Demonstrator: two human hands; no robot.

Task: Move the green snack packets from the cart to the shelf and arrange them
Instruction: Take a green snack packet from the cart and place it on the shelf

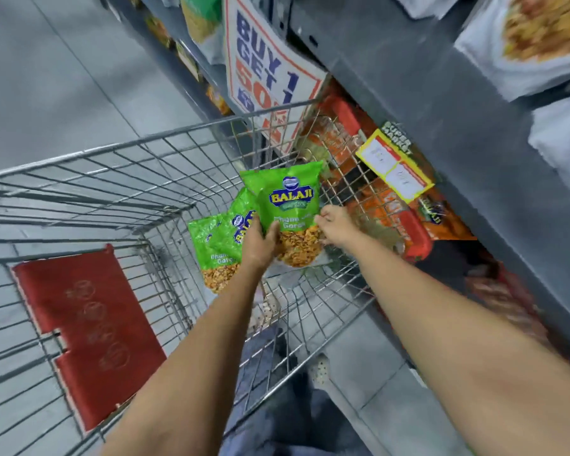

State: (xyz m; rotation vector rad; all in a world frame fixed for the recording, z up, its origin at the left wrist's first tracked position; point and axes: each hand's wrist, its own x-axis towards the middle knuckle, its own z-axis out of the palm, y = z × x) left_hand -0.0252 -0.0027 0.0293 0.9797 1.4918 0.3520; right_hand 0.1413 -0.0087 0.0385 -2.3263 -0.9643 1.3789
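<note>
A green snack packet [286,205] with a blue and yellow label stands upright inside the wire cart [119,149]. My left hand [255,245] grips its lower left edge. My right hand [334,222] pinches its right edge. Two more green packets [219,248] lie behind and to the left of it in the cart, partly hidden by my left hand. The shelf [425,103] runs along the right side, close to the cart.
A red child-seat flap [86,327] lies in the cart at the near left. A "Buy 1 Get 1" sign [263,67] hangs from the shelf. Orange and red packets [405,218] fill the lower shelf; white packets [523,44] sit above. A yellow price tag [393,166] sticks out.
</note>
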